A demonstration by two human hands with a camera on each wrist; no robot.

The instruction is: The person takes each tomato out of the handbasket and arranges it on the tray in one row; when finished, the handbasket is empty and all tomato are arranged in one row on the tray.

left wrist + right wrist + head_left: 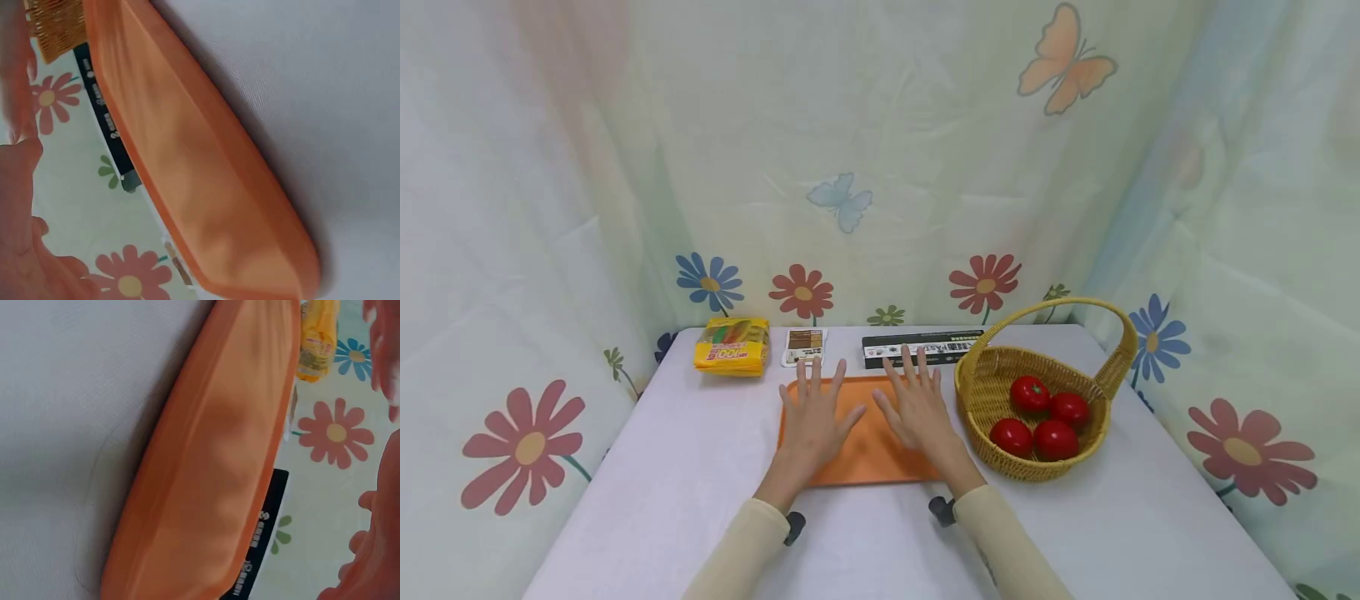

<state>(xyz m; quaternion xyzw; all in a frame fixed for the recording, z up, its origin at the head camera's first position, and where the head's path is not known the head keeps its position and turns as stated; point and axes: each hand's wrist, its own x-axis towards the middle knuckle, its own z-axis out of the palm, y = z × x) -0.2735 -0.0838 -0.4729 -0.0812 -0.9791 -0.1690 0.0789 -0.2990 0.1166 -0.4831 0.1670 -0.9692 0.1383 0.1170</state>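
Observation:
An orange rectangular tray (871, 458) lies on the white table, with nothing in it. My left hand (811, 427) hovers over its left part, palm down and fingers spread. Over the right part is my right hand (919, 410), spread the same way. Both wrist views show a gap between the hands and the tray floor (181, 150). A yellow wicker basket (973, 433) with a tall handle stands just right of the right hand and holds several red tomatoes (1030, 394).
Behind the tray lie a long black-and-white box (925, 346) and a small card with brown print (805, 346). A yellow plastic packet (732, 346) sits at the back left. A flowered curtain (880, 150) hangs round the table's back and sides.

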